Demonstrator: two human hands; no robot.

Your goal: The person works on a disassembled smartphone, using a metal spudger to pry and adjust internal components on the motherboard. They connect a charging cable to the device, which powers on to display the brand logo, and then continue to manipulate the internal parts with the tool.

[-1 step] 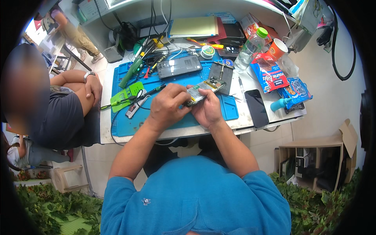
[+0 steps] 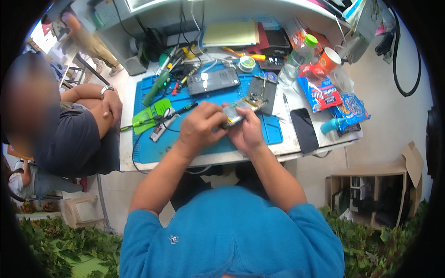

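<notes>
An opened smartphone (image 2: 237, 112), its inner parts bare, is held tilted over the blue work mat (image 2: 155, 149). My right hand (image 2: 249, 132) is closed round its near right side, with the thumb on top. At its left end, the fingers of my left hand (image 2: 200, 126) are pinched against the edge; whether they hold a small part as well is hidden. Beyond my hands a dark phone or back cover (image 2: 213, 80) lies on the mat. Right of it is a dark grey flat panel (image 2: 259, 90), partly behind the opened smartphone.
Tools and cables (image 2: 178, 69) crowd the mat's far left, near a green card (image 2: 155, 113). To the right are a black phone (image 2: 303, 129), snack packets (image 2: 320, 88), a bottle (image 2: 296, 60) and a paper cup (image 2: 329, 59). A seated person (image 2: 76, 134) is close at left.
Both hands stay on the opened smartphone in nearly the same place. The whole view has shifted slightly, and the smartphone looks more blurred now.
</notes>
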